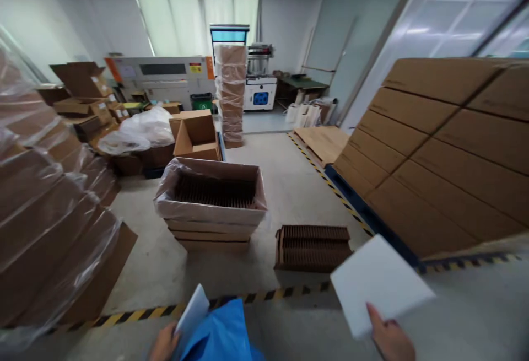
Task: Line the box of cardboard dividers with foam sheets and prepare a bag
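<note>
The right hand (390, 339) shows at the bottom edge of the view, thumb up over the near edge of a flat white sheet (380, 284); it is closed on that sheet in a pinch, and the sheet fans out up and to the left of it, held in the air above the grey floor (297, 184). The left hand (164, 343) sits low at the bottom edge too, fingers curled around the lower end of a second white sheet (192, 311), which stands nearly edge-on and tilts to the right. Just beside that sheet, between the two hands, lies a fold of blue cloth (219, 336); whether it touches the left hand I cannot tell.

A yellow and black striped line (264, 296) crosses the floor just beyond the hands. Past it, a low bundle of brown corrugated pieces (312, 246) rests on the floor, near the right-hand sheet. To its left an open carton lined with clear plastic (211, 191) stands on a short stack of flat cardboard. On the right edge of the floor a large block of brown cartons (446, 146) sits on a blue pallet. Along the left edge lean film-wrapped stacks of cardboard (45, 206). Farther back stands a tall wrapped column of cartons (230, 93).
</note>
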The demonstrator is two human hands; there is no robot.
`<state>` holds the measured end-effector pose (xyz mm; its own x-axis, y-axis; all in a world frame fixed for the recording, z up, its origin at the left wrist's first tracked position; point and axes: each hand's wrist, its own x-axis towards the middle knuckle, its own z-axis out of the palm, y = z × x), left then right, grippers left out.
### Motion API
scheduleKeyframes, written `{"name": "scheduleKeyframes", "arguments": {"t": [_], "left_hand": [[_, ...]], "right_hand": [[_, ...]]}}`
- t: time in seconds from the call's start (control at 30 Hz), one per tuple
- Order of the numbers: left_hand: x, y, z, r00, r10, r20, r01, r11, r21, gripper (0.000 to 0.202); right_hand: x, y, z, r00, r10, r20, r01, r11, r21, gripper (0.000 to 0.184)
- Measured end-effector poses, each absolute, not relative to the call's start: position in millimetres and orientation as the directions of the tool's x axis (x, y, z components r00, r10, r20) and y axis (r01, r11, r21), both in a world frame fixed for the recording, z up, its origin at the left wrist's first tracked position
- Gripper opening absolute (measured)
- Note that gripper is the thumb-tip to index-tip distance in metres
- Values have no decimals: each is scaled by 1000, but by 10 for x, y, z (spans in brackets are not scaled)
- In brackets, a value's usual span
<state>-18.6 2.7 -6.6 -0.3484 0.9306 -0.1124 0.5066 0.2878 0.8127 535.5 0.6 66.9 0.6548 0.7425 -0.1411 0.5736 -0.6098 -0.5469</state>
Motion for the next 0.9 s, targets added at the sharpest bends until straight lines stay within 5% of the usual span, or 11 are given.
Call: {"name": "scheduleKeyframes", "arguments": {"t": [0.1,0.27,0.4,0.5,0.67,0.9], "left_hand": [[-627,163,-77,-374,887,-270,342,403,849,37],[-791,913,621,-620,783,-36,168,178,970,55],[-944,1915,1329,-750,578,322,287,-153,946,60],[-1271,2650,1626,-721,537,437,336,-280,899,70],[-1782,3512,1598,-620,657,429,304,-303,903,71],[-1957,3980,1254,-666,693,277,339,-49,939,62]], "right_hand": [[5095,992,1102,635,763,122,630,-420,-653,53],[3968,2549,1464,412,866,285,766,-160,-623,58],[3163,3532,1265,312,935,169,883,-220,-414,56],[2810,4031,1027,304,952,44,920,-281,-274,43],[2663,4550,727,387,901,-194,894,-419,-159,31],[2863,5188,494,449,793,-412,856,-514,-57,32]]}}
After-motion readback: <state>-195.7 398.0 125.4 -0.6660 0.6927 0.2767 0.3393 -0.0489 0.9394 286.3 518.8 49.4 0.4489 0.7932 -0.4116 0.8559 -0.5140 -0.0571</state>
